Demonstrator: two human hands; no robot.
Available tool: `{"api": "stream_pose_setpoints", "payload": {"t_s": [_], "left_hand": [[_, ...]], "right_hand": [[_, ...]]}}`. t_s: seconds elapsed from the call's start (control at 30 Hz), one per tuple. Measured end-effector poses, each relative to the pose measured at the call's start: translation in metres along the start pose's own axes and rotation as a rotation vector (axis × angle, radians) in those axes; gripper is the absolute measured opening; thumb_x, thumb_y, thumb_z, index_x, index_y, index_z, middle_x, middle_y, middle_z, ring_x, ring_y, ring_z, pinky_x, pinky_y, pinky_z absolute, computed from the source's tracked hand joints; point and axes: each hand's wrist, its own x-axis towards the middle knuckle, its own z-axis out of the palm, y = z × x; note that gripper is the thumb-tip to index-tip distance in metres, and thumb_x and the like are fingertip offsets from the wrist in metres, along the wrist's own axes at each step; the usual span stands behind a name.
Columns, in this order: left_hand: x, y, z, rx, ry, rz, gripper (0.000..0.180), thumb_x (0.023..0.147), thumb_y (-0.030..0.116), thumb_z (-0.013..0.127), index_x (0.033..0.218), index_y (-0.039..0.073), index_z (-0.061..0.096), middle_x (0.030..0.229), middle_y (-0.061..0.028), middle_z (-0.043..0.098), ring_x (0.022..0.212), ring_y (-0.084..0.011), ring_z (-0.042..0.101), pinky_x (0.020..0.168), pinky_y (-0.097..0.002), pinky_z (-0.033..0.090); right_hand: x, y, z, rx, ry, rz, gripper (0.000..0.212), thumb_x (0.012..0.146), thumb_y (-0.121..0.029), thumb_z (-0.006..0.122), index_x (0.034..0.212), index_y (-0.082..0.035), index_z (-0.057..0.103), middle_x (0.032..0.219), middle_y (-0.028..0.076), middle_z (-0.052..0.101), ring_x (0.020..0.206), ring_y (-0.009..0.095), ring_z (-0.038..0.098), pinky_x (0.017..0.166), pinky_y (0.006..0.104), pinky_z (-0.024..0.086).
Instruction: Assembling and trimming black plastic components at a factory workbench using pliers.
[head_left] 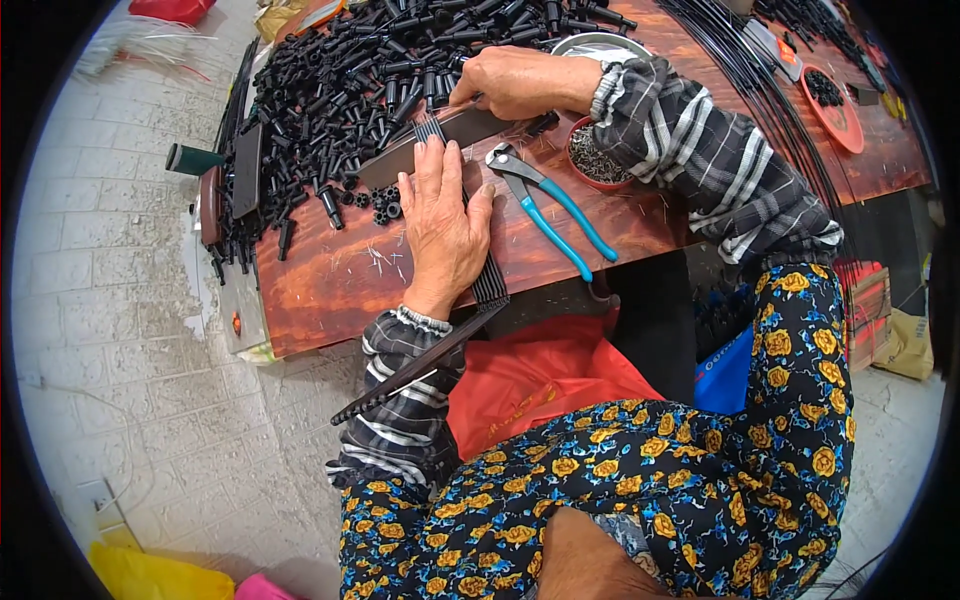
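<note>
My left hand lies flat with its fingers stretched over a row of thin black rods side by side on the wooden table. The rods' far ends show beyond my fingertips. Just past them, my right hand is closed with curled fingers; what it grips, if anything, is hidden. A flat grey metal bar lies crosswise under and beside the hands. Right of my left hand rest pliers with teal handles. A red bowl of small metal pins stands under my right forearm.
A large heap of black plastic tubular parts covers the table's far left. Long black rods and a red dish of small black pieces lie at the right. A red bag hangs below the table's near edge.
</note>
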Motion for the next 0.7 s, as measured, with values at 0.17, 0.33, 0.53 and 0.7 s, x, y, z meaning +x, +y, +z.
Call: {"api": "stream_pose_setpoints", "payload": {"t_s": [0.17, 0.33, 0.53, 0.7], "left_hand": [[0.0, -0.001, 0.001, 0.003, -0.002, 0.002, 0.057, 0.087, 0.022, 0.056, 0.136, -0.002, 0.041, 0.145, -0.0208, 0.034, 0.138, -0.0362, 0.027, 0.112, -0.0531, 0.015], [0.001, 0.0, 0.0, -0.003, 0.001, -0.004, 0.056, 0.087, 0.022, 0.056, 0.136, -0.002, 0.041, 0.145, -0.0209, 0.034, 0.138, -0.0363, 0.027, 0.112, -0.0532, 0.015], [0.0, -0.001, 0.001, -0.002, -0.004, 0.0, 0.057, 0.087, 0.022, 0.057, 0.136, -0.003, 0.041, 0.145, -0.0207, 0.034, 0.138, -0.0362, 0.027, 0.112, -0.0531, 0.015], [0.0, 0.0, 0.0, -0.009, -0.001, -0.004, 0.057, 0.087, 0.022, 0.057, 0.136, -0.003, 0.041, 0.145, -0.0206, 0.034, 0.138, -0.0359, 0.026, 0.112, -0.0531, 0.015]], "right_hand": [[0.002, 0.002, 0.0, -0.012, -0.001, 0.025, 0.034, 0.079, -0.002, 0.061, 0.11, -0.014, 0.069, 0.088, 0.016, 0.069, 0.083, 0.032, 0.065, 0.072, 0.0396, 0.051], [0.005, -0.004, -0.01, -0.051, -0.055, 0.07, 0.031, 0.08, -0.005, 0.061, 0.108, -0.017, 0.07, 0.087, 0.015, 0.069, 0.084, 0.031, 0.066, 0.072, 0.0392, 0.051], [0.01, 0.0, -0.011, -0.047, -0.077, 0.068, 0.032, 0.079, -0.005, 0.059, 0.106, -0.018, 0.071, 0.087, 0.014, 0.069, 0.084, 0.03, 0.066, 0.071, 0.0383, 0.051], [0.01, 0.006, -0.01, -0.009, -0.038, 0.034, 0.036, 0.077, 0.001, 0.056, 0.105, -0.017, 0.071, 0.087, 0.015, 0.069, 0.083, 0.031, 0.066, 0.071, 0.0381, 0.051]]}}
